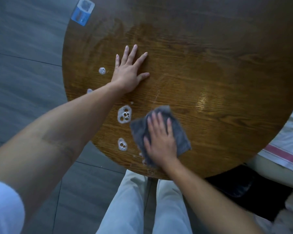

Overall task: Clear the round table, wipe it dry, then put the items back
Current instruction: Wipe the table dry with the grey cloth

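Both hands are lying flat on the round table (201,68): left hand (128,73) is resting bare, fingers spread; right hand (161,141) is pressing the grey cloth (179,132) near the table's front edge, beside foam patches (124,114).

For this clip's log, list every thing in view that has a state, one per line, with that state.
Round table: cleared of items, wet sheen in the middle, not yet dry.
Foam patches: several along the near left part, unwiped.
Grey cloth: spread flat on the table under the right hand.
Right hand: fingers straight, pressing the cloth.
Left hand: fingers spread, flat on the bare wood.
Blue and white label: stuck at the far left edge.
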A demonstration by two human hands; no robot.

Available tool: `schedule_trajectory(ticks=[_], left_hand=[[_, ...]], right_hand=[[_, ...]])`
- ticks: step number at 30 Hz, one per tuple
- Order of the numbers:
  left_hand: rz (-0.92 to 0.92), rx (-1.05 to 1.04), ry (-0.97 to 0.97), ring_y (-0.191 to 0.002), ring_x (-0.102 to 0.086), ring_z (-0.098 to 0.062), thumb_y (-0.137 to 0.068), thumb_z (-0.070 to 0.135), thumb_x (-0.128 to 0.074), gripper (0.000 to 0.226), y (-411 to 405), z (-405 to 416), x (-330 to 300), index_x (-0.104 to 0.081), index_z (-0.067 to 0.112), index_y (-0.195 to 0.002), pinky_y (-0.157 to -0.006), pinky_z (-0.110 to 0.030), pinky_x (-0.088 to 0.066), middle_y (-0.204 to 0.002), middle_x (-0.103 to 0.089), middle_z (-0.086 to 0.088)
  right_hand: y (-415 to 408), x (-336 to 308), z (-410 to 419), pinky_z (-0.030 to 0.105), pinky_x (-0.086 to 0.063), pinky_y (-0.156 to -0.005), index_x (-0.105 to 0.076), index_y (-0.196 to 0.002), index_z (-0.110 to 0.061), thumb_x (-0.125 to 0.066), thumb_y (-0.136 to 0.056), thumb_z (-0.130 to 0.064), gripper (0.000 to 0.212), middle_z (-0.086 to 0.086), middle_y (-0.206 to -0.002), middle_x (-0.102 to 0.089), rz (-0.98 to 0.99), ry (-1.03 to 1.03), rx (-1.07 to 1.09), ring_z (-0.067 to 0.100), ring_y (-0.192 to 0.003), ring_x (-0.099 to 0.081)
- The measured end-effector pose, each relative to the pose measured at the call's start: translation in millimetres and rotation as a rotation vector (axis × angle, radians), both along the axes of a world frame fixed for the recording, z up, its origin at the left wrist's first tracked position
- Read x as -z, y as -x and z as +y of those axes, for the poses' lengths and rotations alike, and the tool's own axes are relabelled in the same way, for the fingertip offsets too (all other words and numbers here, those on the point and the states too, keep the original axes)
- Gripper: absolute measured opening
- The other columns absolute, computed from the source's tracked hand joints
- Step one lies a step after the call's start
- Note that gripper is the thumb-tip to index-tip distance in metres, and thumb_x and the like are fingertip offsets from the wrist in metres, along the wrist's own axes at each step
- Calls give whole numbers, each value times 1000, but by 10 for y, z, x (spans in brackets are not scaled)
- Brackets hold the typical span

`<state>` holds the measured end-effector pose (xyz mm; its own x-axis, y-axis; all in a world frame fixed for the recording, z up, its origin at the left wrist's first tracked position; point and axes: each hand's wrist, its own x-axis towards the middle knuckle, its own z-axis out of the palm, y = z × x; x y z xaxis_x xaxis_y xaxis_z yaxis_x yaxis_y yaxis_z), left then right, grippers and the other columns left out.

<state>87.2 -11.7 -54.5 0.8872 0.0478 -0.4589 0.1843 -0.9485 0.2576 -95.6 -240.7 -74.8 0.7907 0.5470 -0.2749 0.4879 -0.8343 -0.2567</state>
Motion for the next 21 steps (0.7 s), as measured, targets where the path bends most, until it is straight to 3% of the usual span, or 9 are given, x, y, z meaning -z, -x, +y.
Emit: schedule_trajectory(ticks=[3,7,11,15,21], left_hand=[[0,-2,6,-157,20,-24,-101,59,-46,73,11,15,13,-11,42,-162,-126,-55,9,-172,14,2],[-4,1,4,-157,21,-24,-101,60,-45,73,11,7,15,-11,41,-162,-126,-56,10,-172,15,2],[-8,6,-6,-157,20,-25,-101,60,-44,72,22,35,14,-11,41,-162,-126,-56,10,-172,14,2],[-5,10,-9,-157,20,-25,-101,61,-44,73,19,19,18,-10,42,-162,-126,-56,9,-172,15,1],[1,21,-5,-157,19,-25,-101,59,-45,72,14,32,16,-10,42,-162,-126,-54,9,-172,14,0]], right_hand=[[644,12,-341,50,-5,-130,-21,-164,-12,-48,-102,-46,75,7,-173,-9,35,-19,-117,23,-161,-7],[600,52,-624,49,-7,-130,-28,-163,-15,-54,-99,-46,76,3,-173,-14,21,-37,-184,22,-160,-13],[-136,96,-518,50,-3,-130,-16,-165,-14,-37,-101,-52,78,7,-174,-7,-10,31,23,24,-161,-2],[-1273,86,-444,55,-8,-129,-13,-164,-8,-30,-101,-52,79,15,-173,-7,-91,81,278,30,-161,-4],[-2386,79,36,55,-5,-129,-10,-164,-7,-22,-103,-50,76,15,-173,-5,-125,101,432,32,-161,-2]])
